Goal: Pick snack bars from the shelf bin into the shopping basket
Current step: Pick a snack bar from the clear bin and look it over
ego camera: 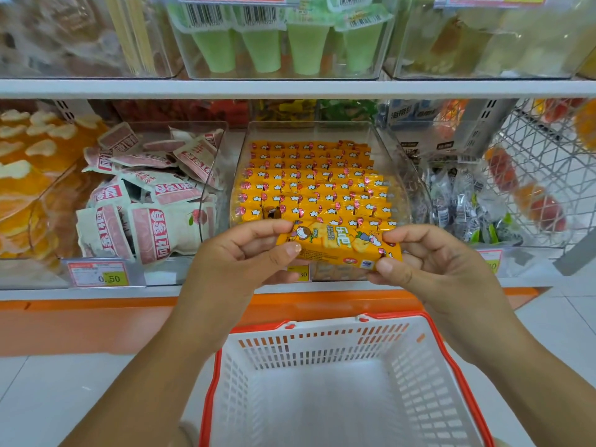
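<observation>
A clear shelf bin (240,162) holds several rows of yellow snack bars (309,182). Just in front of the bin, one yellow snack bar (338,243) with cartoon print is held level between both hands. My left hand (245,253) pinches its left end between thumb and fingers. My right hand (429,256) pinches its right end the same way. Below the hands, a white shopping basket (451,366) with a red rim stands on the floor, and nothing shows inside it.
A bin of pink-and-white packets (145,201) sits left of the snack bin, and a bin of dark wrapped sweets (464,204) sits to the right. A wire rack (541,162) stands at far right. Green jelly cups (264,43) fill the upper shelf. An orange plinth (96,321) runs below.
</observation>
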Demonstrator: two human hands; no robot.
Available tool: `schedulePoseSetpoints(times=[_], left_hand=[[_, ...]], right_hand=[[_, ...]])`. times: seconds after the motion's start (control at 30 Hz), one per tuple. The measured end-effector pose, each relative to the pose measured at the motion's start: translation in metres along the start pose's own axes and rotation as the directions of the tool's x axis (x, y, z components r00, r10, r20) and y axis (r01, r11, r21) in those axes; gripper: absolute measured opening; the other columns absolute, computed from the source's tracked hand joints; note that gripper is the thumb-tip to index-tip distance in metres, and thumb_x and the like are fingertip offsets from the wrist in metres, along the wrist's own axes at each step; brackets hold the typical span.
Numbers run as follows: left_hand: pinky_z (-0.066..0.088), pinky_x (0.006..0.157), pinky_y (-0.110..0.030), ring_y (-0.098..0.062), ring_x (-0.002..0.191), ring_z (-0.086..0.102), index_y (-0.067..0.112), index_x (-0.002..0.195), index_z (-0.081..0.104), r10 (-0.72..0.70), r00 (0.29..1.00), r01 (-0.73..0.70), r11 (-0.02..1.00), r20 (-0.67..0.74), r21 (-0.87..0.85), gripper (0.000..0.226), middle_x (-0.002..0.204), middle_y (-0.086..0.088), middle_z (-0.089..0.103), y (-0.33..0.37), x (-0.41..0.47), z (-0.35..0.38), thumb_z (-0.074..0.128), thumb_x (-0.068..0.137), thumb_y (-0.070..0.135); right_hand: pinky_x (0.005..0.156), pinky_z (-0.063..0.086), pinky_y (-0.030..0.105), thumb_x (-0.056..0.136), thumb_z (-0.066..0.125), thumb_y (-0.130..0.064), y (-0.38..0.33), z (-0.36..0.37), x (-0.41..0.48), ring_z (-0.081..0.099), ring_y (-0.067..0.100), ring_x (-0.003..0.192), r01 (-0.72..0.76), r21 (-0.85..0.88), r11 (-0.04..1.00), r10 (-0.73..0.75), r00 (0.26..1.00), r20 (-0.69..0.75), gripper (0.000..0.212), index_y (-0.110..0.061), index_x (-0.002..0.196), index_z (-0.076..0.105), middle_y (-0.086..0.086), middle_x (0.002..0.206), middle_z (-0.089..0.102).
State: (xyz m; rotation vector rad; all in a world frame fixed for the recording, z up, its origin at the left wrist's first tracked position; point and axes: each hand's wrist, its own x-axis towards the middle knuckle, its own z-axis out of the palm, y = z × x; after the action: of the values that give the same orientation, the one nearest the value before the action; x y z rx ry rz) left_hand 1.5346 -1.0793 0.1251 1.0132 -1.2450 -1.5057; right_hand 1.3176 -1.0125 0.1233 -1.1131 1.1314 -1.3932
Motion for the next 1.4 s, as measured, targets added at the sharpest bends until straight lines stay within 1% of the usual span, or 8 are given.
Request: schedulePoseSetpoints(times=[0.17, 0.4, 0.63, 0.8, 0.9, 1.03, 1.2, 1.4], left_hand=[[0.061, 0.063, -0.026, -0.025, 0.083, 0.075, 0.022, 0.096, 0.074, -0.011, 1.000, 0.011, 1.000, 0.009, 0.000, 0.031, 0.091, -0.007, 0.078, 0.002, 0.000, -0.004, 0.070, 0.066, 0.017], [0.061, 0.064, -0.025, -0.024, 0.084, 0.075, 0.023, 0.095, 0.075, 0.010, 1.000, -0.010, 1.000, 0.016, -0.002, 0.023, 0.091, -0.007, 0.077, 0.000, 0.000, -0.003, 0.063, 0.076, 0.019], [0.059, 0.061, -0.025, -0.019, 0.090, 0.074, 0.008, 0.098, 0.064, -0.032, 0.998, 0.027, 0.995, 0.056, 0.095, 0.014, 0.108, 0.003, 0.075, -0.006, 0.000, 0.000, 0.051, 0.096, 0.013], [0.059, 0.064, -0.024, -0.020, 0.088, 0.075, 0.011, 0.099, 0.068, -0.042, 0.996, 0.043, 0.999, 0.083, -0.017, 0.021, 0.097, -0.006, 0.077, -0.001, 0.001, -0.005, 0.060, 0.082, 0.020], [0.060, 0.069, -0.025, -0.021, 0.086, 0.075, 0.018, 0.102, 0.071, -0.056, 0.995, 0.063, 0.995, 0.086, -0.073, 0.031, 0.096, -0.007, 0.077, 0.001, 0.002, -0.010, 0.065, 0.072, 0.018], [0.059, 0.070, -0.024, -0.024, 0.095, 0.074, 0.016, 0.115, 0.067, -0.053, 0.988, 0.066, 0.994, 0.145, -0.086, 0.041, 0.106, -0.009, 0.075, 0.003, 0.003, -0.013, 0.063, 0.074, 0.012], [0.059, 0.062, -0.024, -0.023, 0.084, 0.075, 0.021, 0.085, 0.075, -0.010, 0.997, 0.011, 1.000, 0.072, -0.025, 0.017, 0.090, -0.010, 0.077, -0.004, 0.004, -0.009, 0.068, 0.069, 0.017], [0.059, 0.072, -0.025, -0.018, 0.082, 0.074, 0.017, 0.068, 0.065, 0.008, 0.999, -0.005, 0.998, 0.053, -0.056, 0.005, 0.089, -0.005, 0.075, -0.011, 0.006, -0.002, 0.065, 0.071, 0.020]], right_hand=[[0.073, 0.057, 0.023, 0.060, 0.075, -0.022, -0.003, 0.004, 0.000, 0.075, 0.026, 0.081, -0.010, -0.004, 1.000, 0.010, 1.000, -0.025, 0.025, -0.031, 0.083, 0.073, 0.009, 0.097, 0.076], [0.067, 0.058, 0.022, 0.059, 0.072, -0.026, -0.004, 0.004, 0.005, 0.075, 0.029, 0.078, -0.031, -0.016, 0.999, 0.030, 0.997, -0.066, 0.047, -0.006, 0.101, 0.063, 0.012, 0.085, 0.076], [0.063, 0.058, 0.024, 0.061, 0.072, -0.027, -0.001, 0.005, 0.006, 0.074, 0.033, 0.078, -0.034, 0.030, 0.999, 0.037, 0.995, -0.092, 0.020, -0.020, 0.079, 0.076, 0.017, 0.085, 0.075], [0.066, 0.059, 0.025, 0.063, 0.071, -0.019, -0.001, 0.002, 0.008, 0.074, 0.033, 0.083, -0.096, 0.137, 0.986, 0.103, 0.994, -0.043, 0.035, -0.005, 0.095, 0.069, 0.021, 0.096, 0.074], [0.067, 0.059, 0.025, 0.062, 0.071, -0.013, -0.004, 0.000, 0.008, 0.074, 0.034, 0.088, -0.127, 0.187, 0.974, 0.126, 0.992, 0.017, 0.031, -0.013, 0.092, 0.076, 0.019, 0.100, 0.074], [0.067, 0.059, 0.026, 0.057, 0.071, -0.013, -0.004, -0.001, 0.008, 0.074, 0.035, 0.088, -0.112, 0.167, 0.980, 0.112, 0.994, 0.011, 0.044, -0.010, 0.101, 0.072, 0.019, 0.084, 0.073], [0.073, 0.059, 0.030, 0.060, 0.082, -0.032, 0.002, -0.001, 0.009, 0.073, 0.034, 0.088, -0.049, 0.011, 0.999, 0.049, 0.998, -0.050, 0.026, -0.019, 0.082, 0.074, 0.015, 0.091, 0.074], [0.093, 0.051, 0.043, 0.051, 0.082, -0.068, 0.009, -0.003, 0.013, 0.072, 0.025, 0.094, -0.034, -0.102, 0.994, 0.027, 0.997, -0.070, 0.047, -0.028, 0.073, 0.072, 0.007, 0.098, 0.075]])
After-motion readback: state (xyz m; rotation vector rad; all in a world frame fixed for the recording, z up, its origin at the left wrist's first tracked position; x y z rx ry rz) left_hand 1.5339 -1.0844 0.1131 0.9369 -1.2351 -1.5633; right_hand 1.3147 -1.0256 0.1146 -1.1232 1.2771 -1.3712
